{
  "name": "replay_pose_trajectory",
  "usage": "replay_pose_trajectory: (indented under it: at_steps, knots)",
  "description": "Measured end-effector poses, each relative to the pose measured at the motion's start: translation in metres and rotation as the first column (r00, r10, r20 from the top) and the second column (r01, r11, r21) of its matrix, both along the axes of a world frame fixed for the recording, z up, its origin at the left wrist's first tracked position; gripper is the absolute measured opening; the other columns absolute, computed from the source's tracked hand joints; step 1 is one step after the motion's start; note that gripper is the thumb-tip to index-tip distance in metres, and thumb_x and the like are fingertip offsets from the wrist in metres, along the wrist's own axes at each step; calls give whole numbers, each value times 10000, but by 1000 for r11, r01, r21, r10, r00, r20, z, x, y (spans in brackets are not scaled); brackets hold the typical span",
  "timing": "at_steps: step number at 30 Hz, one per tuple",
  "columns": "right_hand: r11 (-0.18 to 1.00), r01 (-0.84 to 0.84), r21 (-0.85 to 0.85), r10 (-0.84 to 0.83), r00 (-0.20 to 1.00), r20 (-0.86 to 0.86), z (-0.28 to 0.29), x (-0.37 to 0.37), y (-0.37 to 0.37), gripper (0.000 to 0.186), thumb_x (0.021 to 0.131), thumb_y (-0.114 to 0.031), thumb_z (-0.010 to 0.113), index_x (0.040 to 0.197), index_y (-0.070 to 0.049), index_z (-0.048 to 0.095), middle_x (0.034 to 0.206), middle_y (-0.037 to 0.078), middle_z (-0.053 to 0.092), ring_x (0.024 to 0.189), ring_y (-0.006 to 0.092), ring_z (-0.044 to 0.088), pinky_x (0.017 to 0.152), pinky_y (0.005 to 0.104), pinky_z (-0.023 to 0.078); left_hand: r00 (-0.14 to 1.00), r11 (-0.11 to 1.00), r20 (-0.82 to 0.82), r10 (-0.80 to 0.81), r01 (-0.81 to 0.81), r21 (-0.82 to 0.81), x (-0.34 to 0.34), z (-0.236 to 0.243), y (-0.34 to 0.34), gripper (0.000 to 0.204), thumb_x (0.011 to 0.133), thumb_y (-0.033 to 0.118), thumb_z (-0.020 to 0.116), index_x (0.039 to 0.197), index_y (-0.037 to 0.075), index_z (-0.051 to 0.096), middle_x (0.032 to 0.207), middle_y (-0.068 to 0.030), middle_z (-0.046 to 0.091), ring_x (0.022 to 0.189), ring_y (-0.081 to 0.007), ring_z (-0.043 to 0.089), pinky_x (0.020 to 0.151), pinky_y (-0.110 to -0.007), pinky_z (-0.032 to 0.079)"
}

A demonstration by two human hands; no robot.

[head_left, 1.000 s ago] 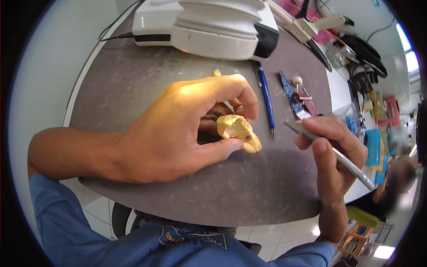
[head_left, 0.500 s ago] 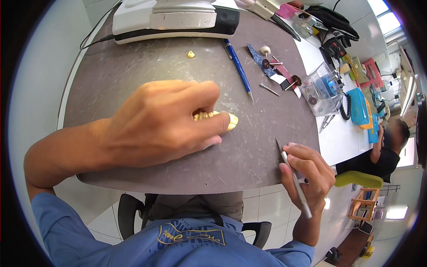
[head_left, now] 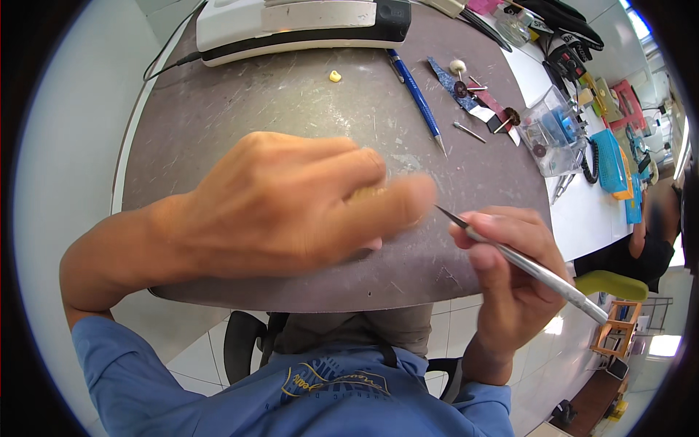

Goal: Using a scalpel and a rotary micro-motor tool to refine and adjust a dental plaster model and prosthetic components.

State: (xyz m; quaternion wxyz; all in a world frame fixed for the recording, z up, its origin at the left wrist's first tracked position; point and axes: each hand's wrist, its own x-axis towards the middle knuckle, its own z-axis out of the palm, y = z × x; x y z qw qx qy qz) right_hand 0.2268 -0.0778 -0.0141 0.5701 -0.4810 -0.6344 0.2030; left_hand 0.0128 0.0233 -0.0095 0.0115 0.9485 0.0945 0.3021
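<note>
My left hand (head_left: 269, 204), slightly blurred, is closed over the table around a yellow dental model (head_left: 366, 194). Only a sliver of the model shows between the fingers; the rest is hidden. To its right, my right hand (head_left: 513, 280) grips a slim silver craft knife (head_left: 542, 274) like a pen. The blade points up and left, close to my left fingertip; whether they touch I cannot tell. Beyond my left hand a small yellow tooth-like piece (head_left: 335, 76) lies on the grey tabletop (head_left: 218, 109).
A blue mechanical pencil (head_left: 419, 98) lies at the table's far middle. Right of it are abrasive strips (head_left: 451, 87) and several small rotary bits. A white device (head_left: 306, 36) stands at the back. A clear plastic box (head_left: 553, 131) and a blue basket (head_left: 608, 160) stand at right.
My right hand has brought the knife up and leftward, turning its handle outward. My left hand's thumb or finger now reaches further right, covering more of the model. The whole view has shifted slightly.
</note>
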Motion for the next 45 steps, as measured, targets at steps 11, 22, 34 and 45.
replay_pose_trajectory:
  at_steps: [11,22,34,45]
  knots:
    - [997,-16,74,15,1000,9,-18,-10,11,199,686,78,725,865,26,656,811,164,694,722,211,714,623,262,563,996,839,65,60,-16,-544,4,-5,-3,335,696,177,849,935,33,663,874,-88,637,745,-185,654,614,-279,518]
    - [994,-45,97,37,995,89,-19,-10,13,199,666,71,741,837,15,657,788,151,693,744,225,726,644,280,584,993,863,104,48,11,-505,5,-8,-2,333,708,203,841,934,18,680,850,-98,639,714,-194,651,583,-282,509]
    - [998,-16,61,11,997,79,-18,-10,12,209,655,72,745,840,15,665,778,149,695,731,219,720,619,268,564,990,894,138,35,31,-447,5,-11,-2,334,709,206,839,939,17,688,844,-99,642,699,-190,637,568,-280,492]
    - [987,-89,-130,123,954,275,15,-5,14,131,658,13,671,788,12,658,757,159,676,700,218,675,645,298,531,983,914,181,30,46,-402,6,-11,-3,320,712,202,840,919,4,697,772,-90,635,650,-167,604,523,-266,438]
